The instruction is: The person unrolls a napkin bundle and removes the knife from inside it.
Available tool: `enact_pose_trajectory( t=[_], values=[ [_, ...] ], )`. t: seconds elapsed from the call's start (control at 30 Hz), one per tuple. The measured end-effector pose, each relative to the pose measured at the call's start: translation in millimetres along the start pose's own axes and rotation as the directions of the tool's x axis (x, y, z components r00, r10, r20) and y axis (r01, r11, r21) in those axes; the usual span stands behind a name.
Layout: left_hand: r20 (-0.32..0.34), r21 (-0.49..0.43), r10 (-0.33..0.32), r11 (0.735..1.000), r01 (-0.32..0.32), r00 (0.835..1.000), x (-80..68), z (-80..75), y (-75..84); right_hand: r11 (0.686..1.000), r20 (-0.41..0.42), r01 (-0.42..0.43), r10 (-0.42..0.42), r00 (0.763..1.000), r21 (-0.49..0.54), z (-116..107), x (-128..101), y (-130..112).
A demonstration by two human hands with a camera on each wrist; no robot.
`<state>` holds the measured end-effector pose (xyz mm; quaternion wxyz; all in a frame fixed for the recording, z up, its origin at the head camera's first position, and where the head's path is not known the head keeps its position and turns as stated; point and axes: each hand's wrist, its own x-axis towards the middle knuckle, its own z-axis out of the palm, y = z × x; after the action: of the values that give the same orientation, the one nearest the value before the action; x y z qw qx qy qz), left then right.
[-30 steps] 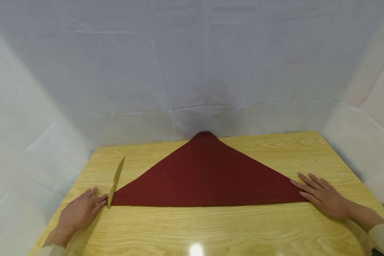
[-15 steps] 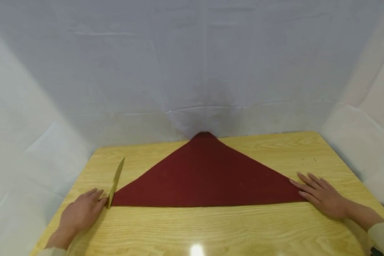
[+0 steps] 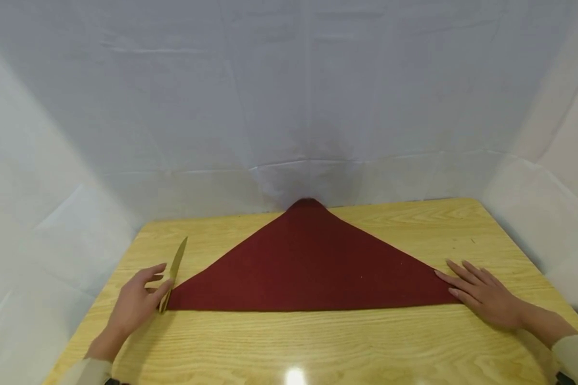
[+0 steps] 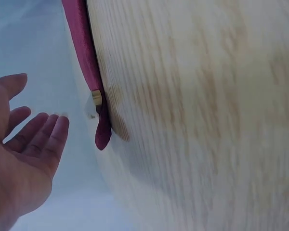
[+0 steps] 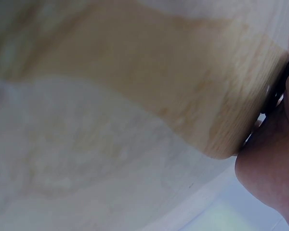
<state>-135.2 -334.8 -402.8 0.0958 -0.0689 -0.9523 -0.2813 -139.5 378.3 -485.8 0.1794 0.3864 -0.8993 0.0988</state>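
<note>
I see a dark red cloth (image 3: 308, 267) folded into a flat triangle across the middle of the frame, long edge nearest the bottom, apex at the table's far edge. At its lower left corner lies a slim gold knife (image 3: 174, 272), flat, angled up toward the upper left, its near end just touching the cloth's corner.

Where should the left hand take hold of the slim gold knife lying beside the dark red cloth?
Probably the near end of the slim gold knife, which lies flat on the wooden table beside the left corner of the dark red triangular cloth. The left hand is right by that end, fingers loosely open. Pinch it across its narrow width from the outer left side; the tapered tip points away.
</note>
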Motion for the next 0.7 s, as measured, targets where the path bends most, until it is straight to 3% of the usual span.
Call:
enact_pose_trajectory(
  t=[0.13, 0.3, 0.4, 0.7],
  values=[
    [0.009, -0.059, -0.016, 0.998, 0.017, 1.0, 3.2, 3.4, -1.0, 0.999, -0.013, 0.035, -0.036, 0.999, -0.019, -0.1, 0.7, 0.9],
    [0.052, -0.088, -0.065, 0.994, 0.069, 0.997, 4.1, 5.9, -4.8, 1.0, 0.011, -0.019, 0.019, 1.0, 0.014, -0.7, 0.4, -1.3],
    [0.07, -0.08, -0.081, 0.993, 0.086, 0.994, 4.2, 7.0, -7.8, 0.998, 0.024, -0.052, 0.051, 0.998, 0.033, -0.1, -0.4, -1.4],
    [0.096, -0.001, -0.128, 0.992, 0.129, 0.987, 4.4, 8.4, -16.8, 0.999, 0.023, -0.049, 0.048, 0.999, 0.012, 1.2, -1.8, -0.6]
  ],
)
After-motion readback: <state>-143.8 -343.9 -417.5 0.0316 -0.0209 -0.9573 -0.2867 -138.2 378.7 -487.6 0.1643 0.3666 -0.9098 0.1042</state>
